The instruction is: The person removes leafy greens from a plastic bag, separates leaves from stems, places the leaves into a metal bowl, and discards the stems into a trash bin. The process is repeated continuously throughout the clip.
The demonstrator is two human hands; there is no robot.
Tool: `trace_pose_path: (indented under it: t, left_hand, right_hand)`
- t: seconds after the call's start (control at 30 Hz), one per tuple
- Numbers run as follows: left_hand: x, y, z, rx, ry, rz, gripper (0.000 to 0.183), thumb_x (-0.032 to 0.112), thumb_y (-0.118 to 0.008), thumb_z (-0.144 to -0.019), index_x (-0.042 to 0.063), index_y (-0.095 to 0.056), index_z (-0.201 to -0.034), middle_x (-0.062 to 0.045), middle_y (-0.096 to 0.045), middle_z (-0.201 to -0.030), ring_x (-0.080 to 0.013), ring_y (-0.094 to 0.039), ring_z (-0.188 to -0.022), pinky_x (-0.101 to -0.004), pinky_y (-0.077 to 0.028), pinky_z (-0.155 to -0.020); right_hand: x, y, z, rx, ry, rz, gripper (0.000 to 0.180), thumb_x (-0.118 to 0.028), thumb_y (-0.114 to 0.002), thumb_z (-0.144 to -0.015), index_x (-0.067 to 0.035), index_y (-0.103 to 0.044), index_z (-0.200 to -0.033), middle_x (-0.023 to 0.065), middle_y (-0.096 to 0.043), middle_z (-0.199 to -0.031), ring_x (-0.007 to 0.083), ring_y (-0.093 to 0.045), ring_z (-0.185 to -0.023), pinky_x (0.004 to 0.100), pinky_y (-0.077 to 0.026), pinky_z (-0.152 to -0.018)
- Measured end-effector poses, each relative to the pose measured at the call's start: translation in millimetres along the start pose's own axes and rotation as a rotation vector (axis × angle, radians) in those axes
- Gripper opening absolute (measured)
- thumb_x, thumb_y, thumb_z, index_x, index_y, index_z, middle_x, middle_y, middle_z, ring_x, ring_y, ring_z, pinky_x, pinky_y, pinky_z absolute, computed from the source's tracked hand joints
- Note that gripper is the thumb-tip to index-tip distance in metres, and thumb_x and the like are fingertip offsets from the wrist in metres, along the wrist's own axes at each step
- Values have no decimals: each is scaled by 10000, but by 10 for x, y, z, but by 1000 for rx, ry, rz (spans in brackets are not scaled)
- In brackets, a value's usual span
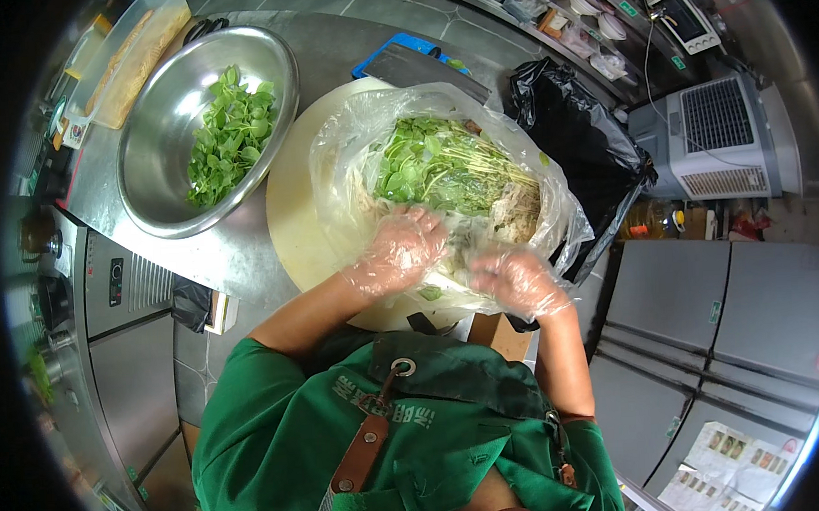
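Observation:
A bundle of leafy greens (440, 162) with long stems and pale, matted roots lies in a wide clear plastic bag (339, 145). Beneath the bag is a round cream cutting board (291, 219). My left hand (406, 249), in a clear disposable glove, is at the near edge of the leaves with its fingers curled. On the other side, my right hand (519, 278), also gloved, is just below the roots and blurred. What either hand grips between the fingers is hard to make out. A loose leaf (430, 293) rests near the board's front edge.
To the left, a large stainless steel bowl (151, 140) holds picked leaves (233, 136). A broad dark blade (418, 67) lies over a blue item (400, 42) behind the board. A bin lined with a black bag (568, 122) stands right of the steel table (211, 264).

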State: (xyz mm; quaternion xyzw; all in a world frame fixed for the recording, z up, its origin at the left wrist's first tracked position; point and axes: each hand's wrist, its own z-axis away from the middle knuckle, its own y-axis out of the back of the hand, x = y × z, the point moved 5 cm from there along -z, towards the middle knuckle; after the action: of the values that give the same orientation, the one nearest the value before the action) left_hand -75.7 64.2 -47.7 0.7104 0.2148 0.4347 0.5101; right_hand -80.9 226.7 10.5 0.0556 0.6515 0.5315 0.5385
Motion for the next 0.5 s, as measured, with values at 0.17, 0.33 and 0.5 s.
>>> trace_pose_path:
  t: [0.17,0.33,0.5]
  left_hand:
    - [-61,-103,166,80,-22,-20,416,205,-586,-835,104,-568,-1239,-106,-609,-1130,-298,-563,-1040,-452,-411,-978]
    - [-65,-98,203,99,-1,1,328,186,-584,-829,103,-621,-1144,-89,-616,-1102,-267,-570,-1015,-430,-437,-955]
    - [-143,93,304,376,79,466,273,140,-582,-809,47,-620,-1063,-124,-609,-1075,-289,-565,-1069,-429,-463,-896]
  right_hand:
    - [177,247,-459,400,55,462,274,-143,-687,-772,-71,-655,-1034,131,-656,-1042,310,-597,-1046,423,-489,-879]
    - [458,225,-904,416,-130,696,238,-124,-626,-725,-38,-625,-947,159,-632,-976,335,-570,-940,463,-451,-805]
    - [380,124,-697,482,151,596,243,-96,-653,-673,-63,-641,-914,127,-606,-895,324,-576,-884,462,-459,-784]
